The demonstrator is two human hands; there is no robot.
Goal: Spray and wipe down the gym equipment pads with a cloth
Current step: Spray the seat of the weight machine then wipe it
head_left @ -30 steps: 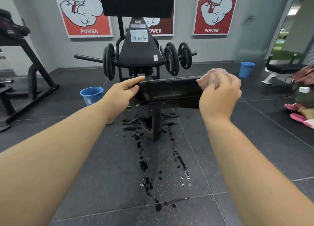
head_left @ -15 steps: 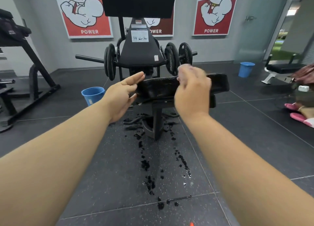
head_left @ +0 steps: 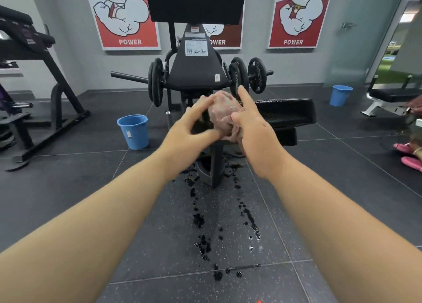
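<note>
A bunched pink cloth (head_left: 225, 113) is held between both hands just in front of the black pad (head_left: 285, 113). The pad's top looks wet and it stands on a black post (head_left: 215, 165). My left hand (head_left: 189, 129) cups the cloth from the left, fingers over its top and thumb under it, and is blurred by motion. My right hand (head_left: 253, 129) grips the cloth from the right with its index finger pointing up. The hands and cloth hide the pad's left half.
Dark wet splashes (head_left: 201, 220) dot the floor tiles below the pad. A plate-loaded machine (head_left: 196, 74) stands behind it. Blue buckets sit at left (head_left: 133, 131) and far right (head_left: 340, 96). A bench (head_left: 392, 95) and pink slippers (head_left: 408, 154) are at right, another machine (head_left: 34, 74) at left.
My right hand swept the cloth leftward along the pad from its right end. My left hand left the pad's left end and came onto the cloth.
</note>
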